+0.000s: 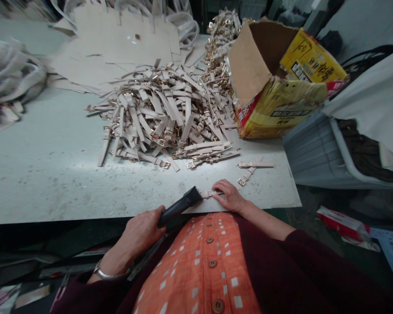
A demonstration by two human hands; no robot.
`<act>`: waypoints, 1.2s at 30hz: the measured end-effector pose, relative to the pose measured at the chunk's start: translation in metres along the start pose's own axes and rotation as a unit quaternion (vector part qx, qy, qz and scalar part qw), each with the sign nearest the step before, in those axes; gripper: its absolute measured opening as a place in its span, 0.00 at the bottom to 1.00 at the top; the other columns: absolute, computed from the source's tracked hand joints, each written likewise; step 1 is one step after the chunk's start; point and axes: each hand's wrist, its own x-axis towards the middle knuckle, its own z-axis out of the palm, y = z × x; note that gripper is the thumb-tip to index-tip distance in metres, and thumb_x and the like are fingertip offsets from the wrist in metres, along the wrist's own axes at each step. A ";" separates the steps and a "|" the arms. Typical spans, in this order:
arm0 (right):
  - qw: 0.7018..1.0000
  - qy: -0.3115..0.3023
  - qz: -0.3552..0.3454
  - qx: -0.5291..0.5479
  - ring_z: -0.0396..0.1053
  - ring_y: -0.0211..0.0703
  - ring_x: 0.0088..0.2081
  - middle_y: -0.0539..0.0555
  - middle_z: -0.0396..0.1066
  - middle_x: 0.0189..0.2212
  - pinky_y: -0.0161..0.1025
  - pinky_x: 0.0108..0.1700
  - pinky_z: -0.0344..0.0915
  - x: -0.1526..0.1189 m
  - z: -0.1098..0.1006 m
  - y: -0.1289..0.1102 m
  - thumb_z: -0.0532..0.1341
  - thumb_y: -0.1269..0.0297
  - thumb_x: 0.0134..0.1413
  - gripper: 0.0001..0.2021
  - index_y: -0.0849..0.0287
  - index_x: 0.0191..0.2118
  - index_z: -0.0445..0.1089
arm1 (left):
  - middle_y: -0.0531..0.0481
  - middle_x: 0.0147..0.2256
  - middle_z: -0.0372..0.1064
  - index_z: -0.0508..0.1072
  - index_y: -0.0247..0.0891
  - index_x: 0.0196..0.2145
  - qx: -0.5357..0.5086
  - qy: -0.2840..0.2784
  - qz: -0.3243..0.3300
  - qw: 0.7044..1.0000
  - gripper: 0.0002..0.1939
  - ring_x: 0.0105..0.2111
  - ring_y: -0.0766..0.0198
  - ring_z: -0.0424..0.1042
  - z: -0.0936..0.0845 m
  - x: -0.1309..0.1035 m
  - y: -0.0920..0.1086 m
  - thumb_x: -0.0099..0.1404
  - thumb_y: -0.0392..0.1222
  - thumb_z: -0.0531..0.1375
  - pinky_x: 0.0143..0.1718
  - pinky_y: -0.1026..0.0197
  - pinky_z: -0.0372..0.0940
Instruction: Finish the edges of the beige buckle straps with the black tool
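Note:
My left hand is wrapped round the handle of a black hand-held tool, which slants up to the right. The tool's wide head is at the near end of a small pale buckle strap; whether they touch I cannot tell. At the strap's other end, the fingers of my right hand are closed on it, just above the table's front edge. Beyond my right hand two more buckle straps lie crossed. A big heap of such straps, with gold-coloured buckles, spreads over the table's middle.
A yellow and brown cardboard box stands open at the table's right end. Pale flat sheets and looped bands lie at the back and left. Beside the table is a grey plastic bin with dark material inside.

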 end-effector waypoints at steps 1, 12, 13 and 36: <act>1.000 0.001 -0.002 0.000 0.62 0.44 0.39 0.56 0.67 0.35 0.41 0.42 0.61 0.000 0.000 0.001 0.58 0.70 0.52 0.06 0.59 0.38 0.64 | 0.45 0.34 0.73 0.64 0.41 0.44 0.003 -0.002 0.003 1.000 0.18 0.36 0.56 0.72 0.000 0.000 0.002 0.56 0.43 0.50 0.32 0.61 0.61; 1.000 0.003 -0.010 0.002 0.62 0.46 0.41 0.57 0.66 0.39 0.45 0.44 0.62 -0.003 0.002 0.005 0.59 0.71 0.50 0.24 0.59 0.55 0.58 | 0.45 0.32 0.72 0.64 0.40 0.41 -0.002 0.036 -0.046 0.998 0.14 0.33 0.57 0.72 -0.011 -0.003 0.017 0.58 0.46 0.48 0.30 0.61 0.60; 1.000 0.002 -0.014 0.002 0.62 0.46 0.42 0.57 0.66 0.40 0.45 0.45 0.62 -0.003 0.001 0.004 0.59 0.71 0.49 0.24 0.59 0.55 0.57 | 0.45 0.32 0.72 0.64 0.40 0.41 0.002 0.037 -0.044 0.998 0.14 0.33 0.57 0.72 -0.015 -0.005 0.017 0.59 0.46 0.48 0.30 0.61 0.60; 1.000 -0.020 -0.012 -0.021 0.59 0.47 0.41 0.58 0.64 0.38 0.46 0.45 0.61 -0.007 -0.013 0.007 0.57 0.70 0.51 0.25 0.61 0.56 0.55 | 0.41 0.32 0.72 0.65 0.36 0.40 0.077 0.007 0.072 0.994 0.12 0.34 0.55 0.73 -0.040 0.003 0.066 0.58 0.37 0.49 0.33 0.56 0.64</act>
